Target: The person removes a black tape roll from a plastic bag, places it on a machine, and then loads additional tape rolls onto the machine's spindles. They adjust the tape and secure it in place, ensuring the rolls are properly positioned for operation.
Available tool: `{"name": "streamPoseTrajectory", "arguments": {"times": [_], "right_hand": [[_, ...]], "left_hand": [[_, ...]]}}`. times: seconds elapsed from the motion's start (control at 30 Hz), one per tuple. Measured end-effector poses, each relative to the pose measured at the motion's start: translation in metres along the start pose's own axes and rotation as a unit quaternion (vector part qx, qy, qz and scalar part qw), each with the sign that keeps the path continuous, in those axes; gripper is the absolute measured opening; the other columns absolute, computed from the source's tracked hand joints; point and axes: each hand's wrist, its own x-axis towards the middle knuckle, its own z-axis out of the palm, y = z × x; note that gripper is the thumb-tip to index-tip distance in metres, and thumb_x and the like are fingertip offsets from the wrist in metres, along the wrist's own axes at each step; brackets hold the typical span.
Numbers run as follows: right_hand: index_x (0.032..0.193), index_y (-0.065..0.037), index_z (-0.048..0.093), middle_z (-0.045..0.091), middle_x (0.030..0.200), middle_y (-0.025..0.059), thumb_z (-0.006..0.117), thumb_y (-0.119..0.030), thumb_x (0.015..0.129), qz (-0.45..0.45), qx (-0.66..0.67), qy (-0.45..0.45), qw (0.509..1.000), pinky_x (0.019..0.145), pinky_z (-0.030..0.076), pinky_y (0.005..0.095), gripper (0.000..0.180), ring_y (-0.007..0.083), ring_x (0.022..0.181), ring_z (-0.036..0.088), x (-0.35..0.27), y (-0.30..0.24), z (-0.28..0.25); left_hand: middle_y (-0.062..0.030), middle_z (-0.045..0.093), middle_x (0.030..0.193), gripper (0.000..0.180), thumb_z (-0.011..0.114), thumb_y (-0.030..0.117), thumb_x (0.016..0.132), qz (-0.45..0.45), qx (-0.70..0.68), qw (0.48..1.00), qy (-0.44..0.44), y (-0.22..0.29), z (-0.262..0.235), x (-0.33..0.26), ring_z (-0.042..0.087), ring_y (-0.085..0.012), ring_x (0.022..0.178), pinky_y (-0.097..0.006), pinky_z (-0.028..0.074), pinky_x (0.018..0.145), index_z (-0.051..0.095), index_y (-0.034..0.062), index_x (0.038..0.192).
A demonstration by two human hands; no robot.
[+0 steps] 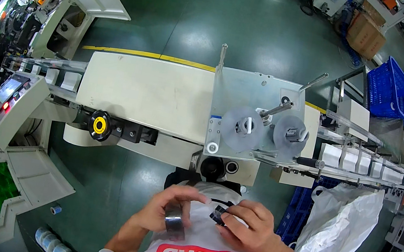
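Close to my body, my left hand [156, 214] is curled around a narrow roll of shiny dark tape [174, 222], its index finger reaching toward the other hand. Between the fingertips of my right hand [254, 231] is a small glossy black piece [218, 215]; its exact kind is not clear. A thin black strip [223, 202] shows just beyond that piece, and I cannot tell whether it joins the roll. Both hands are in front of my white shirt [203, 239], short of the machine.
Ahead stands a cream machine [145, 94] with a metal plate [236, 86] carrying two clear discs [241, 127] and upright posts. A black handwheel [100, 125] juts out. White boxes [348, 161] line the conveyor at right, above a white sack [343, 226]. A control panel [10, 92] is at left.
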Motion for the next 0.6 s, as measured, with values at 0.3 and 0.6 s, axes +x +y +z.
{"name": "streamPoseTrajectory", "arguments": {"times": [0.3, 0.6], "right_hand": [[0.099, -0.007, 0.067, 0.068, 0.095, 0.0075, 0.085, -0.012, 0.067, 0.004, 0.020, -0.008, 1.000, 0.069, 0.053, 0.0347, 0.037, 0.0254, 0.084, 0.063, -0.006, -0.002, 0.005], [0.096, -0.006, 0.068, 0.068, 0.094, 0.0077, 0.085, -0.012, 0.066, -0.006, 0.034, 0.005, 0.999, 0.067, 0.053, 0.0340, 0.036, 0.0257, 0.083, 0.063, -0.005, -0.003, 0.002]], "left_hand": [[-0.0188, 0.057, 0.135, 0.071, 0.078, -0.003, 0.072, -0.003, -0.018, 1.000, -0.020, 0.004, 0.006, 0.000, 0.065, -0.0158, 0.079, -0.028, 0.055, 0.075, 0.051, 0.0058, 0.138], [-0.0181, 0.054, 0.138, 0.066, 0.076, -0.003, 0.071, -0.044, 0.034, 0.998, -0.032, 0.011, 0.004, -0.001, 0.065, -0.0166, 0.084, -0.029, 0.057, 0.074, 0.058, 0.0021, 0.134]]}}
